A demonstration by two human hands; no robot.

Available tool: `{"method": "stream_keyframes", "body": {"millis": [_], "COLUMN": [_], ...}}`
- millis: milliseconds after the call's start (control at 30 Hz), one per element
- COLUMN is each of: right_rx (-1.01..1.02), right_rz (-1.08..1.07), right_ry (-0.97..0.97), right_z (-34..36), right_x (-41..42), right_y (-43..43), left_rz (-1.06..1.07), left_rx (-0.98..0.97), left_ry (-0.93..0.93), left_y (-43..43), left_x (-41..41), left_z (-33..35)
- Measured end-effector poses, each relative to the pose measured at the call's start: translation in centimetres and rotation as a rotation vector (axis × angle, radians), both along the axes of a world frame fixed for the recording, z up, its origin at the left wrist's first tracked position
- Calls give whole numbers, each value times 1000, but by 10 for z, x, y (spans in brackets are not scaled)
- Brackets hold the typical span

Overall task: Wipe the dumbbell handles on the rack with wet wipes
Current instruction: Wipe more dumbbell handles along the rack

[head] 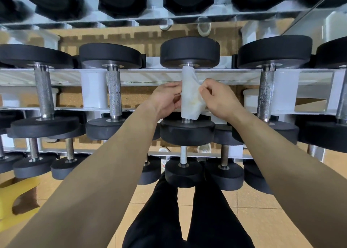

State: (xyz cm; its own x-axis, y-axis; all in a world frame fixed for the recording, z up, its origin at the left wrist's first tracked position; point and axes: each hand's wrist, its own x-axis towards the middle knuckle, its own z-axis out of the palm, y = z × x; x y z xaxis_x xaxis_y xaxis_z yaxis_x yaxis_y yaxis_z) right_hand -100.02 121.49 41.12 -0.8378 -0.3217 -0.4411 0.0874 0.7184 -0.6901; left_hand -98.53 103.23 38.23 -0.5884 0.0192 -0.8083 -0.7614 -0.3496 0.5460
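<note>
Two-handed pinch | left hand (pixel 165 99), right hand (pixel 218 99) curled | on wet wipe (pixel 190 99) (wrapped round handle (pixel 186 120))

A yellow object (pixel 16 197) is seen far below and left of the left hand (pixel 165 99); tan floor tiles (pixel 259 215) are laid out beneath it, and a white shoe (pixel 204 29) is glimpsed well above.

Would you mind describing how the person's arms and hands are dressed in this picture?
The left forearm and right forearm are bare, with no sleeve in view. The left hand and right hand wear no gloves; no watch, bracelet or ring is visible.
</note>
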Motion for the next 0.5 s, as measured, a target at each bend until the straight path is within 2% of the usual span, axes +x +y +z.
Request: {"method": "stream_keyframes", "body": {"millis": [100, 233, 333, 433, 500], "right_rx": [145, 243, 244, 217, 240], "right_rz": [38, 103, 142, 193, 241], "right_ry": [89, 130, 125, 78, 57], "right_z": [-1, -1, 0, 1, -1], "right_x": [-2, -6, -7, -9, -10], "right_y": [-3, -6, -9, -11, -8], "left_rz": [-200, -832, -1164, -1193, -1073], "left_rx": [-281, -900, -1139, -1289, -1225], "left_ry": [95, 302, 298, 283, 248], "left_y": [4, -2, -31, -45, -41], "left_x": [3, 8, 23, 28, 23], "left_z": [1, 15, 14, 17, 24]}}
